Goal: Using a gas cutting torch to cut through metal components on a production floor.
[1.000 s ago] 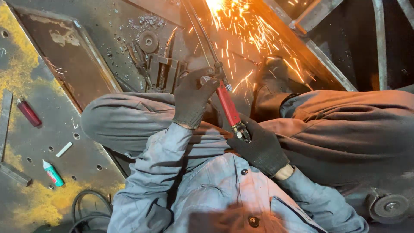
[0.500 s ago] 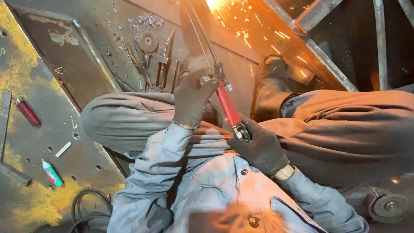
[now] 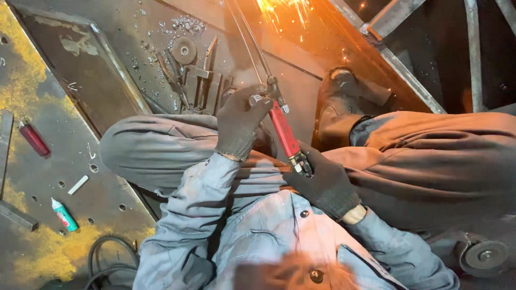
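Observation:
I hold a cutting torch with a red handle [image 3: 282, 130] and long thin tubes [image 3: 251, 43] that run up toward a burst of sparks [image 3: 282, 9] on a steel plate [image 3: 312, 59]. My left hand [image 3: 241, 122], in a dark glove, grips the valve end at the top of the handle. My right hand [image 3: 322, 182], also gloved, holds the lower end of the handle. Both hands rest over my bent knees in grey trousers [image 3: 161, 150]. My boot [image 3: 336, 107] stands on the plate beside the torch.
Pliers, a round disc [image 3: 184, 50] and metal scraps lie on the plate ahead. On the perforated plate at left are a red lighter [image 3: 34, 138], a white chalk stick [image 3: 78, 185] and a green-capped tube [image 3: 64, 215]. An angle grinder disc [image 3: 485, 254] sits at lower right; black hose [image 3: 105, 258] coils below.
The shower of sparks has shrunk and drawn back toward the top edge. Both hands keep the same grip on the torch, hardly moving.

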